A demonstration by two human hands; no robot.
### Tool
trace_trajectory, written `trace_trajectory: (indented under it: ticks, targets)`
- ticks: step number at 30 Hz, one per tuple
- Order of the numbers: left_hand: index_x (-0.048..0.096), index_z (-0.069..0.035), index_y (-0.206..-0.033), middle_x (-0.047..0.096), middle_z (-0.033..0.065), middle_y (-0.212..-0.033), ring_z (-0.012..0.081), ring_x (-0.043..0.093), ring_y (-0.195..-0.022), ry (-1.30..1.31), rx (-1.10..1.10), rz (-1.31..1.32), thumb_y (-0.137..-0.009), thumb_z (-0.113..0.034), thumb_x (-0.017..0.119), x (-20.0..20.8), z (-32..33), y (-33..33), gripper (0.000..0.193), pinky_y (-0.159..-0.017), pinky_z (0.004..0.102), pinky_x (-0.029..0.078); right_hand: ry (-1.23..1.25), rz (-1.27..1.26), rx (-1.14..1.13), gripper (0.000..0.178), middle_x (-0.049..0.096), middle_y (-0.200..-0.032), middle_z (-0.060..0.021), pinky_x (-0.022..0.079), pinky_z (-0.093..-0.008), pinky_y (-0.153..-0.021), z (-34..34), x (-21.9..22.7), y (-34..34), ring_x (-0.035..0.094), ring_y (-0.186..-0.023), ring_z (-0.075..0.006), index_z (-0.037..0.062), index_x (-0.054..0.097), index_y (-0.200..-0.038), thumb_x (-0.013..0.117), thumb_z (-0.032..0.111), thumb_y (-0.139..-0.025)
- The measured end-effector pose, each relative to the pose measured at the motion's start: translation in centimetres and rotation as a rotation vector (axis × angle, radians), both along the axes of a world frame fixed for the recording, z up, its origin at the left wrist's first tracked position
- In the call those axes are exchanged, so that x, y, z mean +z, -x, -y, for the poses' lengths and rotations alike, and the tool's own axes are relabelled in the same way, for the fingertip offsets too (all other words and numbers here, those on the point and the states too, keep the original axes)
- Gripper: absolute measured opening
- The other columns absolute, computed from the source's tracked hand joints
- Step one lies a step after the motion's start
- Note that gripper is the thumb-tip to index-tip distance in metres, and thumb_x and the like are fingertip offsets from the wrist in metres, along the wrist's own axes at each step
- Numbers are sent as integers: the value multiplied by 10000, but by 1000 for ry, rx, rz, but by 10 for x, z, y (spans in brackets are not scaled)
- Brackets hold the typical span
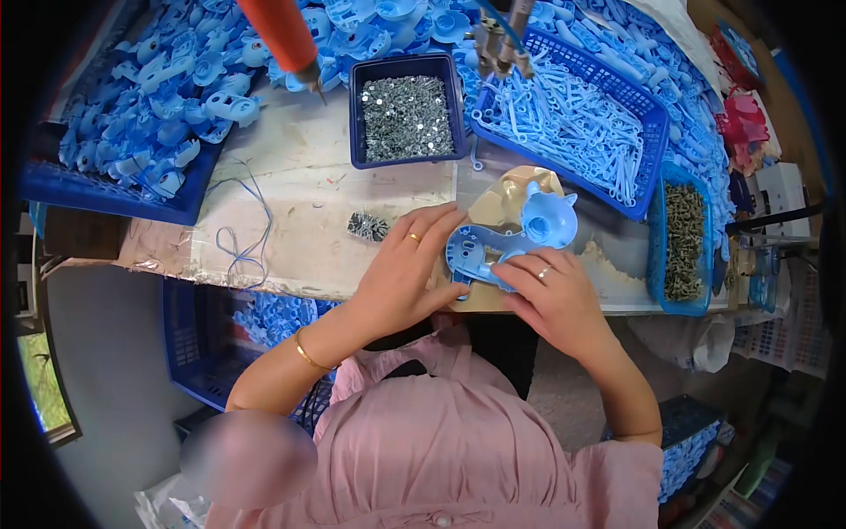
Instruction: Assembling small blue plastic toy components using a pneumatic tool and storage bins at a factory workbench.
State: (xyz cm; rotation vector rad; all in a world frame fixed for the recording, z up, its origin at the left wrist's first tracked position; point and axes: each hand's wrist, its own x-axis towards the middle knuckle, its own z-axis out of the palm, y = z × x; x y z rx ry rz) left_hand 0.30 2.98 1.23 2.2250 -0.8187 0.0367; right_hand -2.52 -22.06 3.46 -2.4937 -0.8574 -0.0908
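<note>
In front of me on the worktable lies a light blue moulded plastic shell (476, 249), hollow side up. A round cup-like part with small ear shapes (548, 219) forms its right end. My left hand (401, 264) brackets the shell's left end, with long fingers at its upper edge and the thumb pressed low by a small blue tab (460, 280). My right hand (553, 291) is closed over the lower middle of the shell, fingertips bent at its edge. Whether a small part sits under those fingertips is hidden. Beneath the shell shows a tan, shiny base (511, 194).
A dark tray of small metal parts (407, 115) stands ahead. Beside it is a blue basket of thin blue plastic pieces (564, 115); a blue bin of screws (683, 242) stands right. Blue shells (167, 97) heap far left. An orange-red screwdriver (280, 35) and a metal tool head (504, 44) hang overhead.
</note>
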Motion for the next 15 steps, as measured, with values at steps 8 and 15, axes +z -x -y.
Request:
trace_trajectory:
  ticks: [8, 15]
  targets:
    - [368, -37, -1472, 449, 191, -1468, 392, 411, -1356, 11, -30, -59, -734, -146, 795, -17, 0, -1, 859, -1131, 467, 341, 236, 27, 202, 427, 638, -969, -13, 471, -374, -854, 4, -2, -2, 618, -926, -200, 115, 682, -1205, 635, 98, -781]
    - [361, -36, -1476, 447, 190, -1474, 395, 415, -1354, 63, -35, -116, -723, -132, 799, -20, 0, -2, 876, -1134, 465, 339, 259, 59, 229, 432, 615, -956, -19, 490, -353, -808, 10, -6, -15, 599, -911, -206, 85, 660, -1232, 617, 105, -802]
